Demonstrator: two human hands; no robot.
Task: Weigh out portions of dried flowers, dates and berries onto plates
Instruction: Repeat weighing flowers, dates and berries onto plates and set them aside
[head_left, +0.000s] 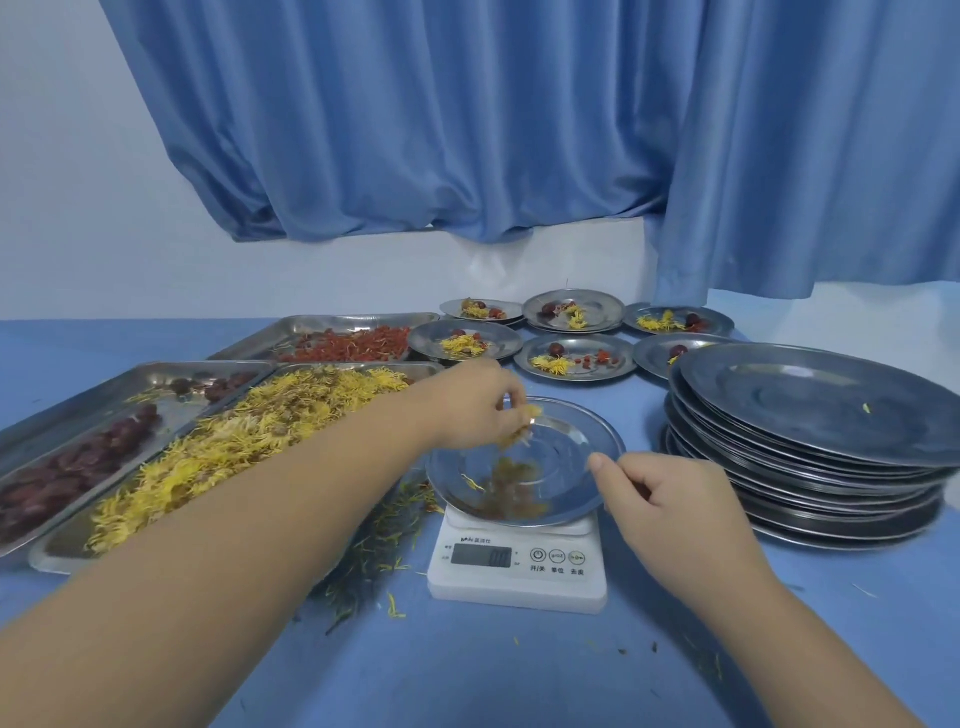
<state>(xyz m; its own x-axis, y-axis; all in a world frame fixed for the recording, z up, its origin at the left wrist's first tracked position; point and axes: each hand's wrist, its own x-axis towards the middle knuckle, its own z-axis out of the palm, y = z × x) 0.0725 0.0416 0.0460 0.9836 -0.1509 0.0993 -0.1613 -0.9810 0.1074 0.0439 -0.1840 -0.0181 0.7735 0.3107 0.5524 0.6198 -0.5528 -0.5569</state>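
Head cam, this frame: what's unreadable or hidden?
All head view.
- Scale display: digits too blurred to read.
- Right hand: curled fingers hide whether it pinches the weighing plate rim.
- Sixth filled plate: partly behind the plate stack.
- Date tray: cut by the left edge.
- Flower tray: partly under the left forearm.

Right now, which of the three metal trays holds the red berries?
The far tray, behind the other two and beside the filled plates; the near ones hold yellow flowers and dark dates.
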